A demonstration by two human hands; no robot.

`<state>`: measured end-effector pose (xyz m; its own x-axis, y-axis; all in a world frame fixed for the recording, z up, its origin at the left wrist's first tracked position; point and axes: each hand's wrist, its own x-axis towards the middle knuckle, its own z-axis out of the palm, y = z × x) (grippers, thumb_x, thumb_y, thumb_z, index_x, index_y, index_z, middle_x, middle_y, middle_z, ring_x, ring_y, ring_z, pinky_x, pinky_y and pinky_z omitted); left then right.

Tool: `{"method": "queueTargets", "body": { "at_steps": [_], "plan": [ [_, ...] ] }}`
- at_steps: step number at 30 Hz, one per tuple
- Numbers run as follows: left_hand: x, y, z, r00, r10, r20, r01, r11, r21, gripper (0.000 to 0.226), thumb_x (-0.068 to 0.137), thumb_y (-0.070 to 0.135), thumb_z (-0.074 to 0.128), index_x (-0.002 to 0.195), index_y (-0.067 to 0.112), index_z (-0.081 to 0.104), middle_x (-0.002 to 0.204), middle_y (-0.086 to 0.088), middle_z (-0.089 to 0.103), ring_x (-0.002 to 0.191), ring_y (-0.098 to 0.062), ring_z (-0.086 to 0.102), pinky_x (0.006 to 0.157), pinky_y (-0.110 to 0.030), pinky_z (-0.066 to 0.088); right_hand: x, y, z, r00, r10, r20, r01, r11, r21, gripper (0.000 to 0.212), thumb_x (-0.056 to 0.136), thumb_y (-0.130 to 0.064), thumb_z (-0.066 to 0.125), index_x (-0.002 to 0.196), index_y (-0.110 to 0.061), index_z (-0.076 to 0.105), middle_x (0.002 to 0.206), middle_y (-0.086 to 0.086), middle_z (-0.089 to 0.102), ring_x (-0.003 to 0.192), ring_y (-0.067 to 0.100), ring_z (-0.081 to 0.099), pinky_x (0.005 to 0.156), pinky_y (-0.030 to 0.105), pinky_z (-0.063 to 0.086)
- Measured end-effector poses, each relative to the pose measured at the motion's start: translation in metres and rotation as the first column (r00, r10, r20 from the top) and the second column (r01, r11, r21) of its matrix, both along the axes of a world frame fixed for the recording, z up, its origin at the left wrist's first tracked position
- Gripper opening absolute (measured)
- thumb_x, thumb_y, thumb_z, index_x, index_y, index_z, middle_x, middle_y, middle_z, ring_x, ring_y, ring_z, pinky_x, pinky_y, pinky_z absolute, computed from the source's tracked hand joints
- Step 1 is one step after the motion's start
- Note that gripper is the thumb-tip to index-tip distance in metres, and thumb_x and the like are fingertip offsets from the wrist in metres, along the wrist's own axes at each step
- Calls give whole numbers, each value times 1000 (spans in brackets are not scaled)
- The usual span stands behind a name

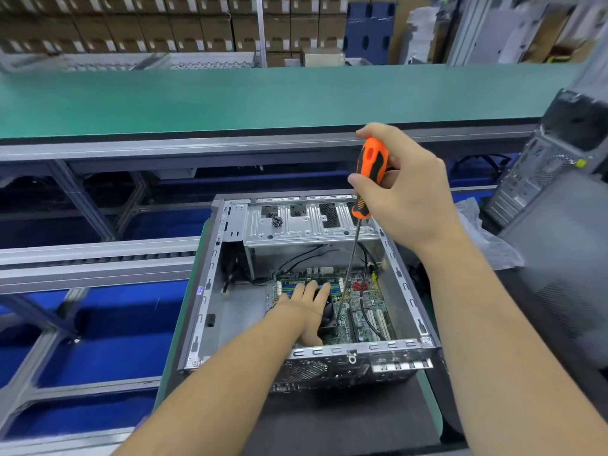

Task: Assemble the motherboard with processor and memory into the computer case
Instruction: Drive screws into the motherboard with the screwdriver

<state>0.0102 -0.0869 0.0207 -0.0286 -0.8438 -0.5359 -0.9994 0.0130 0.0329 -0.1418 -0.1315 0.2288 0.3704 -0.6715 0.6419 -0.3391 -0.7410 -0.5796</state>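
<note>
An open grey computer case [204, 291] lies on its side in front of me. Inside it sits the green motherboard [365, 311], with memory sticks and a black cooler fan. My left hand [307, 307] reaches into the case and lies flat, fingers straight, on the fan and memory area. My right hand [404, 189] grips the orange and black handle of a long screwdriver [368, 179] above the case. Its shaft runs down to the board beside the fan, near the left hand's fingers. The tip itself is hard to make out.
A small cluster of screws [277, 221] lies on the case's metal drive bay [312, 225]. Another dark computer tower [556, 166] stands at the right, with a plastic bag [477, 225] beside it. A green conveyor belt [263, 97] runs across behind; blue shelving [98, 330] is at the left.
</note>
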Motion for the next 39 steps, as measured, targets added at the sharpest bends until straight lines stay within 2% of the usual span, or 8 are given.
{"method": "queueTargets", "body": {
  "at_steps": [5,10,15,22,27,34,37,39],
  "plan": [
    [-1,0,-4,1000,6,9,-6,1000,3,119,85,46,70,153,22,-25,165,-8,-14,151,-33,-6,118,-58,18,-2,1,5,1000,24,15,-24,1000,9,42,87,-23,71,126,-28,56,84,1,60,75,32,67,73,45,58],
    [-2,-2,-5,1000,26,18,-26,999,35,118,85,49,66,152,23,-27,164,-8,-18,152,-34,-9,118,-59,15,-3,1,1,1000,22,-21,-21,999,29,41,88,-18,72,125,-27,58,81,-1,57,67,31,59,70,44,57],
    [-4,-3,-3,999,32,30,-34,998,61,118,86,51,64,151,23,-29,164,-8,-20,151,-34,-12,119,-58,14,-7,-2,8,999,24,31,-26,999,40,41,86,-25,70,124,-31,56,86,3,61,77,33,68,73,47,59],
    [-5,-1,1,999,37,23,-39,998,59,116,86,50,64,152,24,-29,164,-8,-20,151,-34,-12,118,-58,15,-4,1,8,997,73,28,-75,994,82,43,87,-18,73,126,-27,58,86,8,62,78,36,68,75,48,58],
    [-4,0,0,999,43,-6,-42,999,34,114,85,61,58,153,25,-27,165,-7,-18,151,-34,-10,117,-60,17,-5,9,15,969,247,4,-245,963,111,46,82,-15,79,123,-27,62,87,15,61,73,35,62,74,44,59],
    [1,-7,-3,991,102,-88,-93,991,96,109,82,82,40,151,33,-27,164,2,-23,151,-30,-16,119,-60,6,-11,12,14,842,469,266,-532,804,266,45,91,-1,58,129,-25,58,122,11,69,112,23,69,96,42,57],
    [2,-5,-3,990,99,-105,-90,992,89,109,85,75,48,153,29,-25,164,1,-22,151,-30,-15,119,-61,6,-9,8,14,827,476,300,-550,795,256,45,89,5,64,125,-22,60,110,12,72,102,24,73,92,40,59],
    [0,-5,-3,996,66,-61,-62,995,73,111,87,67,55,153,26,-25,164,-2,-19,151,-32,-11,119,-61,10,-5,6,13,850,428,307,-501,838,216,40,84,4,74,114,-21,66,88,15,70,79,32,72,77,36,62]
  ]
}}
